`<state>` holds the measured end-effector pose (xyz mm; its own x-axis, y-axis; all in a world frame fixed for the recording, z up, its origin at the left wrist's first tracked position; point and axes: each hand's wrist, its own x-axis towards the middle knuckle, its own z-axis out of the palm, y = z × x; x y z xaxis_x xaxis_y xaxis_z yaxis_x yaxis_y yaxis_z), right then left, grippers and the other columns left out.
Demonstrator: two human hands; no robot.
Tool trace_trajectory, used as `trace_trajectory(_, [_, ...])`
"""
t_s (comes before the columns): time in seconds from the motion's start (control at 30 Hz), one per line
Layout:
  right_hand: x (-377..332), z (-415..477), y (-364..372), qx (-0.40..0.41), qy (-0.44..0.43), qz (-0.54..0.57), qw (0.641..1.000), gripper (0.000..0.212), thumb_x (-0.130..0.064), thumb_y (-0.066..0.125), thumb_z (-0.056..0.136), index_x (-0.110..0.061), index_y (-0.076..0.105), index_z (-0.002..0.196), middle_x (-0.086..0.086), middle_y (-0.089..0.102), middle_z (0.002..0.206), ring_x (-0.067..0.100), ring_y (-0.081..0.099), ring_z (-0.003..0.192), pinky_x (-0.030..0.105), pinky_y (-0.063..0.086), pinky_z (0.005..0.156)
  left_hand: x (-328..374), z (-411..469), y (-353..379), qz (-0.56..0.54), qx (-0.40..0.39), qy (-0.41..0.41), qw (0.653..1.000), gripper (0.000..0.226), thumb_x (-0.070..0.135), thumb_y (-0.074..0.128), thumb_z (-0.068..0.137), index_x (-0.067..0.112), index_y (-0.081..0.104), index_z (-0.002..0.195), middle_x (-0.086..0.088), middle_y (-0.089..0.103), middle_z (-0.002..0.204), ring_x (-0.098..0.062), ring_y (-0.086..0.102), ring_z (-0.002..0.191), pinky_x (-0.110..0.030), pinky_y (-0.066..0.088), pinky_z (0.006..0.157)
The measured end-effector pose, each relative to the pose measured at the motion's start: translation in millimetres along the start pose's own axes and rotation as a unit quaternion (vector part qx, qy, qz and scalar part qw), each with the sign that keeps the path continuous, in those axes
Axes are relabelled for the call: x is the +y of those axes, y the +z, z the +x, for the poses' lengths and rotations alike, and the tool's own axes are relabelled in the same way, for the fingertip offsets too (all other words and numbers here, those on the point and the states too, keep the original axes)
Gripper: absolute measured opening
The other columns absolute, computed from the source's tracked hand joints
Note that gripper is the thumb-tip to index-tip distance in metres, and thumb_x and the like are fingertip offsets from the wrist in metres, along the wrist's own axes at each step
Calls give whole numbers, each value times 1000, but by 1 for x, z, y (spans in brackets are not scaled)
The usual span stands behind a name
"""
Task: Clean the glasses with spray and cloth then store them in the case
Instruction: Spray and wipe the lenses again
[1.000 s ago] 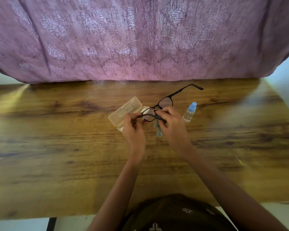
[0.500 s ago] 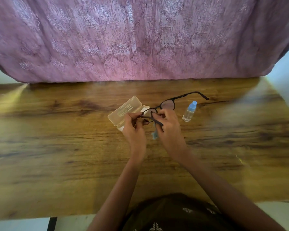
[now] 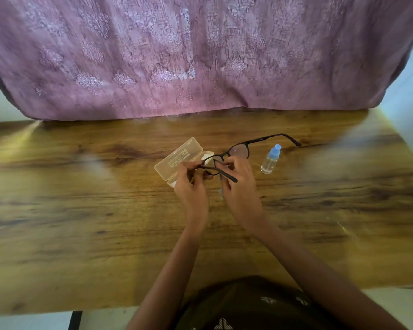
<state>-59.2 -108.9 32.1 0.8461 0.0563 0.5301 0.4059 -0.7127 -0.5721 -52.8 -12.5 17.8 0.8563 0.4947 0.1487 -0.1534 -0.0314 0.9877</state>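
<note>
A person sits at a wooden tabletop (image 3: 81,222), both bare forearms reaching forward to its middle. The left hand (image 3: 192,184) pinches the near temple arm of a pair of dark-framed eyeglasses (image 3: 239,151) between thumb and fingertips. The right hand (image 3: 240,186) curls its fingers around the near lens, with a pale cleaning cloth (image 3: 221,192) pressed under them and hanging below the palm. The glasses are held just above the table, the far temple arm stretching toward the right far edge. Just behind the left hand lies an open translucent beige glasses case (image 3: 179,158); printed lines run along its lid, too small and upside down to read. Beside the right hand, toward the right edge, stands a small clear spray bottle (image 3: 270,159) with a blue cap. A mauve patterned fabric (image 3: 200,55) hangs along the far edge.
</note>
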Motion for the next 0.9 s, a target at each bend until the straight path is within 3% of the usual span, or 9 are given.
trace_trajectory(0.1, [3,3,-1,6,15,-1,1000,33,14,69,79,-1,62,108,16,60,96,29,60,90,35,55,76,-1,0,0,2,-3,1,1000,22,-11,50,91,7,62,97,-4,64,95,-4,66,74,-18,54,65])
trace_trajectory(0.23, [0,0,1,-39,12,-25,999,25,8,65,85,2,70,109,15,59,100,27,58,96,27,48,84,-2,-1,1,5,-12,11,1000,22,-10,50,92,9,61,95,-7,65,94,-11,66,75,-18,53,64])
trace_trajectory(0.4, [-6,-1,1,-49,31,7,998,28,8,63,86,0,69,112,14,60,107,23,56,102,28,49,90,-5,0,-1,15,-20,13,1000,21,-9,50,92,9,61,95,0,66,89,-13,66,80,-20,54,67])
trace_trajectory(0.47, [-6,1,0,-45,30,12,998,27,8,65,85,1,69,111,14,60,107,21,56,102,21,45,92,-5,1,-1,16,-23,12,1000,23,-8,50,92,11,61,94,-4,67,90,-16,67,81,-21,55,67])
trace_trajectory(0.57, [-4,2,0,-39,14,-3,999,29,9,68,82,1,69,109,14,61,104,23,57,98,18,43,88,-6,0,-2,7,-27,6,1000,23,-9,49,92,11,61,94,-6,68,92,-17,68,83,-21,55,68])
trace_trajectory(0.73, [0,6,-1,0,28,8,1000,36,17,71,76,2,61,107,16,58,94,30,60,87,33,54,70,-4,-1,-3,-9,-31,10,999,25,-8,50,92,13,62,95,5,67,91,-8,66,77,-22,56,67])
trace_trajectory(0.8, [2,7,1,-10,30,-3,1000,32,15,69,78,2,64,107,16,58,96,27,58,90,32,53,73,-4,0,-2,-13,-32,10,999,23,-7,51,92,12,62,95,4,66,92,-7,66,78,-21,56,67])
trace_trajectory(0.9, [5,3,4,-47,41,4,998,29,10,63,84,0,67,111,11,57,105,15,51,101,21,45,90,-4,0,-1,-8,-38,13,999,20,-6,52,93,11,62,94,6,67,89,-7,67,80,-17,54,67])
